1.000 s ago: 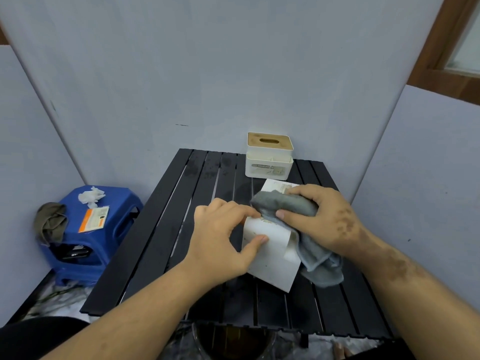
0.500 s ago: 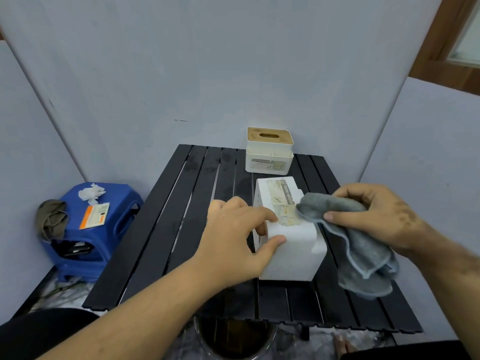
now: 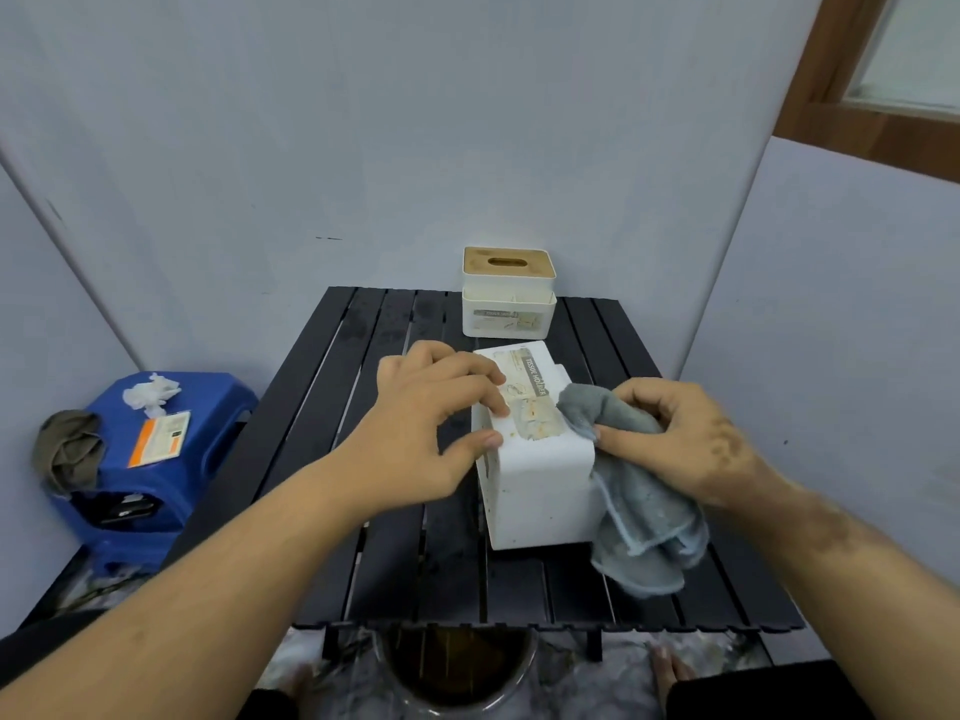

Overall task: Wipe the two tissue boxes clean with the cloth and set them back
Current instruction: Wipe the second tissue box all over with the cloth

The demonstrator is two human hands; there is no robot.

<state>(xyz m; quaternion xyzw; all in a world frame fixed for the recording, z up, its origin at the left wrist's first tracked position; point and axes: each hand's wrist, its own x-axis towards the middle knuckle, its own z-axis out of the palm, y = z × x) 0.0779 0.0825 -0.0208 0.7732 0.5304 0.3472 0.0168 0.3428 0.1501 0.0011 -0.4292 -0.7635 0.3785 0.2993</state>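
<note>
White tissue box (image 3: pixel 540 491) lies lengthwise away.

- One view only, head-worn, looking forward and steeply down.
- It sits close over the black slatted bench (image 3: pixel 395 537), facing the far wall (image 3: pixel 415 148), forearms entering from the bottom edge.
</note>
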